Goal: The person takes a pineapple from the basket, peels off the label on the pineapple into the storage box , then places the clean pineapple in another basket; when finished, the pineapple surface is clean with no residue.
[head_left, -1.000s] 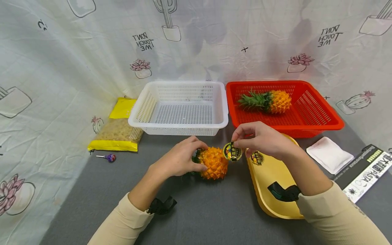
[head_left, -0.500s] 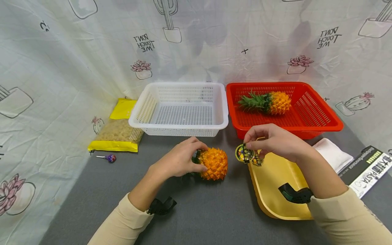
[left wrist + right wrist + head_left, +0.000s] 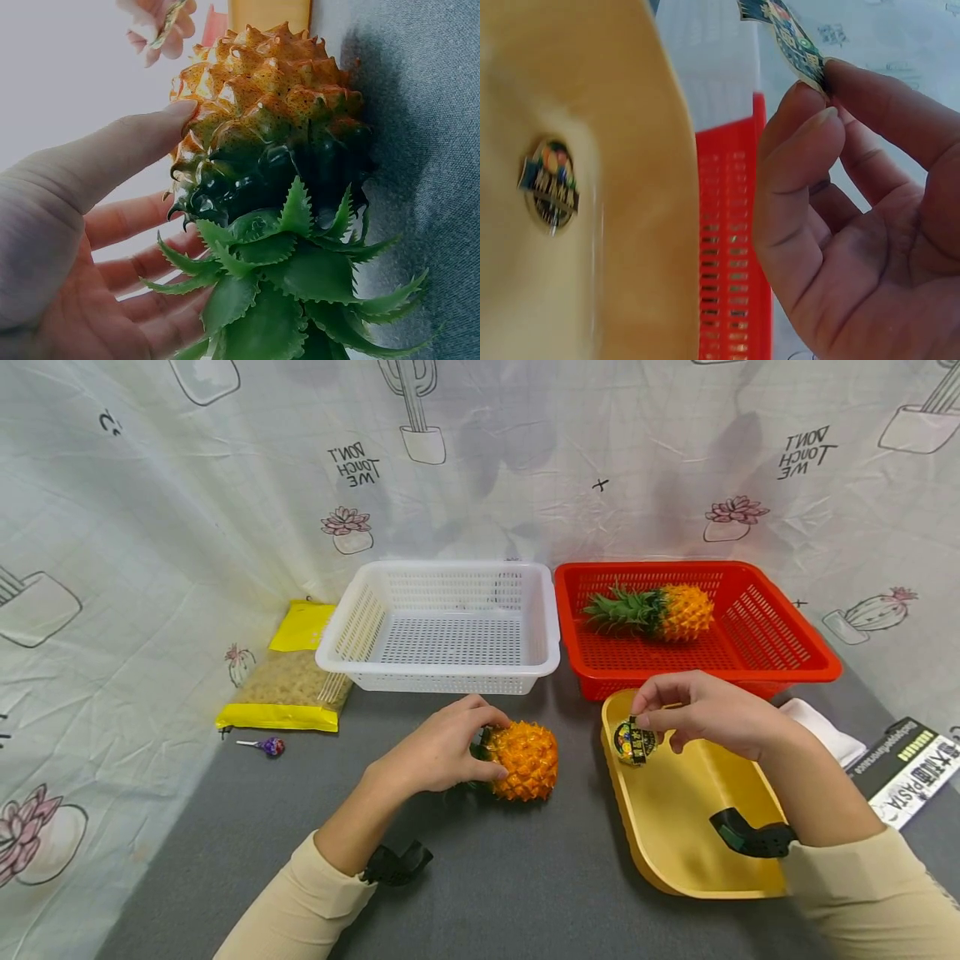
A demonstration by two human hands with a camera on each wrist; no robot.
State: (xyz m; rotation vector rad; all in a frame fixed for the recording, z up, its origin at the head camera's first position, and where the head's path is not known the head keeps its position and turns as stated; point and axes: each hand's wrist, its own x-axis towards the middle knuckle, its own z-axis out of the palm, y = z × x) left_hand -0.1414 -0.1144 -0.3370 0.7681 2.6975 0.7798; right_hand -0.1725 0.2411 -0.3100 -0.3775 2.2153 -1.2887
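An orange artificial pineapple (image 3: 527,762) with green leaves lies on the grey table. My left hand (image 3: 438,752) holds it near the leaf end; in the left wrist view the thumb (image 3: 142,139) presses one side and the fingers reach behind. Above the far left end of a yellow tray (image 3: 682,827), my right hand (image 3: 708,714) pinches a round black-and-yellow label (image 3: 634,742) between thumb and fingertips. A second, similar label (image 3: 551,184) lies inside the tray, seen in the right wrist view. From the head, the held label and hand cover it.
Behind stand a white basket (image 3: 442,681) and a red basket (image 3: 780,672) containing another pineapple (image 3: 684,612). At left are a yellow bag (image 3: 285,681) and a lollipop (image 3: 270,746). To the right lie a white packet (image 3: 821,727) and a pasta box (image 3: 907,768).
My right hand has carried the label rightward, away from the pineapple to above the yellow tray. The left hand and the pineapple have stayed in place.
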